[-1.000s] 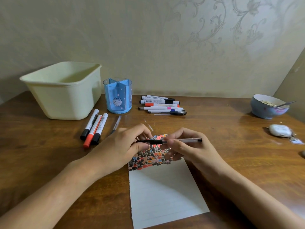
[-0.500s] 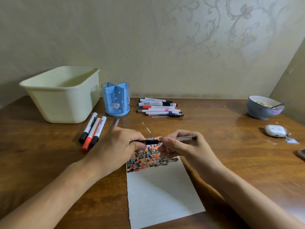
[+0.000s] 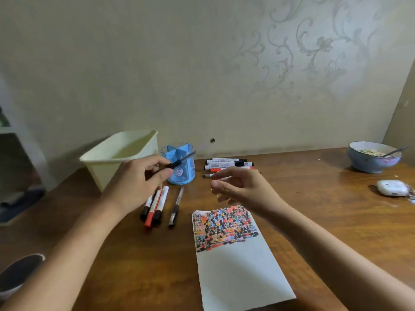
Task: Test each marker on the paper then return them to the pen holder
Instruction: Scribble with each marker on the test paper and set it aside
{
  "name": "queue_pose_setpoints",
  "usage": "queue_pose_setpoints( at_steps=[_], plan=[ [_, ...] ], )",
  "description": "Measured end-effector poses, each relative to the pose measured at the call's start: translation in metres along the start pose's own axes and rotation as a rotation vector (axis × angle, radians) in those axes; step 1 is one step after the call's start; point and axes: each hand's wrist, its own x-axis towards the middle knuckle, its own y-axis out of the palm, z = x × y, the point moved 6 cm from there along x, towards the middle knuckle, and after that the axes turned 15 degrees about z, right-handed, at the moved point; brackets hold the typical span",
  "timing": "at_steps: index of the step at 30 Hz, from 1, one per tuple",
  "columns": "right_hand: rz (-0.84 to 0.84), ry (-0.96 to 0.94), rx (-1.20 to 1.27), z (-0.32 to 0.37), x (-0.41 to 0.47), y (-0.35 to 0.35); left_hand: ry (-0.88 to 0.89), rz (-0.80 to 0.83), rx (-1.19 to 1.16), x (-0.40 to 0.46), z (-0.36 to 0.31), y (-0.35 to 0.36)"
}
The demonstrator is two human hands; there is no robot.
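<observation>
desk (image 3: 314, 221): brown wood, carrying everything here; its far edge meets the papered wall.
tub (image 3: 116, 158): pale plastic bin near the desk's far left corner, largest thing on the desk; not part of the job by the look of it.
paper (image 3: 238, 270): white sheet toward the near edge, its far end packed with test marks in black, red, orange and blue; thin and light, so I judge it would slide under a pressing tip unless pinned.
pen holder (image 3: 179, 173): blue translucent cup with inner dividers, just right of the tub toward the far edge; probably light and easy to tip, so markers should go in from above, not be shoved at its wall.
left hand (image 3: 137, 185): thumb and fingers pinch the held pen at its dark grip end, in front of the pen holder.
right hand (image 3: 238, 187): fingers loosely curled, holding nothing that can be made out, above the paper's far end.
marker pile (image 3: 229, 166): a loose heap near the far edge, right of the pen holder.
three markers (image 3: 155, 205): side by side near the left hand, caps toward the near edge.
thin pen (image 3: 176, 206): lies just right of those three.
held pen (image 3: 184, 159): slim, stiff, light, smooth barrel blurred; best taken at the dark grip section.
</observation>
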Motion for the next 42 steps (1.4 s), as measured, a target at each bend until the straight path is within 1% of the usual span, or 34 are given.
queue_pose_setpoints(
  at_steps=[3,5,7,9,12,14,19,25,28,33,35,37,40,42],
  plan=[
    [-0.058,0.004,-0.115,-0.017,0.009,0.001,-0.06,-0.124,0.193,0.01,0.027,-0.041],
    [-0.096,0.008,-0.154,-0.029,0.011,0.0,-0.09,-0.178,0.306,0.019,0.041,-0.067],
    [-0.124,0.026,-0.208,-0.039,0.012,-0.003,-0.149,-0.171,0.422,0.029,0.055,-0.085],
    [-0.133,0.038,-0.281,-0.046,0.012,-0.005,-0.219,-0.122,0.504,0.037,0.068,-0.091],
    [-0.114,0.067,-0.385,-0.055,0.01,-0.005,-0.291,-0.035,0.518,0.05,0.084,-0.084],
    [-0.095,0.086,-0.459,-0.06,0.008,-0.005,-0.306,0.012,0.511,0.057,0.088,-0.075],
    [-0.108,0.088,-0.444,-0.063,0.01,-0.008,-0.321,-0.017,0.49,0.066,0.089,-0.067],
    [-0.103,0.087,-0.421,-0.062,0.01,-0.009,-0.37,0.0,0.505,0.068,0.085,-0.058],
    [-0.122,0.081,-0.407,-0.06,0.009,-0.013,-0.338,-0.014,0.534,0.067,0.081,-0.055],
    [-0.143,0.085,-0.436,-0.059,0.008,-0.019,-0.188,-0.103,0.559,0.065,0.056,-0.043],
    [-0.162,0.094,-0.46,-0.061,0.008,-0.024,-0.121,-0.126,0.517,0.059,0.039,-0.03],
    [-0.184,0.11,-0.494,-0.065,0.008,-0.03,-0.072,-0.04,0.429,0.05,0.025,-0.003],
    [-0.222,0.143,-0.565,-0.07,0.007,-0.041,-0.016,0.214,0.365,0.032,0.016,0.054],
    [-0.256,0.159,-0.611,-0.072,0.006,-0.049,-0.009,0.361,0.334,0.02,0.015,0.083]
  ],
)
